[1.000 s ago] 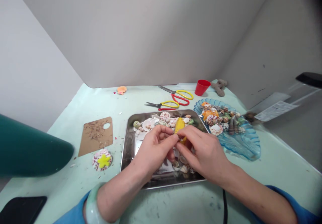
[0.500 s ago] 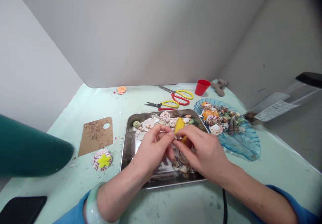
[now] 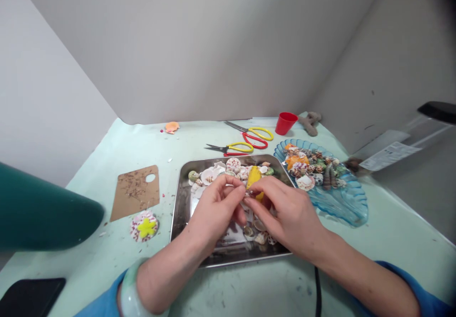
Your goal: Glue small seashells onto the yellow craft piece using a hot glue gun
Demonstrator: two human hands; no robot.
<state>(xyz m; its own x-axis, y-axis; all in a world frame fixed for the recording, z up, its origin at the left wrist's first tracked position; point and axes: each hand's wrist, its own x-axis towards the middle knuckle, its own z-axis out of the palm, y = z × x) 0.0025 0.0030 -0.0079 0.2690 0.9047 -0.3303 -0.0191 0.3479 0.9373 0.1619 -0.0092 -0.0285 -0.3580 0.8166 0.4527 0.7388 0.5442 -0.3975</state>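
Over the metal tray, my left hand and my right hand meet with their fingertips pinched together. Between thumbs and index fingers is a small speckled shell, mostly covered by the fingers. Beneath and behind the hands, the tray holds many seashells: a round spotted scallop shell, a green snail shell and white shells. A yellow piece lies among them, just behind my right fingers. The hands hide the tray's middle.
Right of the tray stands a blue shell-shaped dish with assorted shells. Behind lie two pairs of scissors and a red cup. To the left are a brown board, a scallop with a yellow flower and a green cylinder.
The fingertips have closed in slightly on the small shell, so less of it shows. Both hands stay in nearly the same place above the tray.
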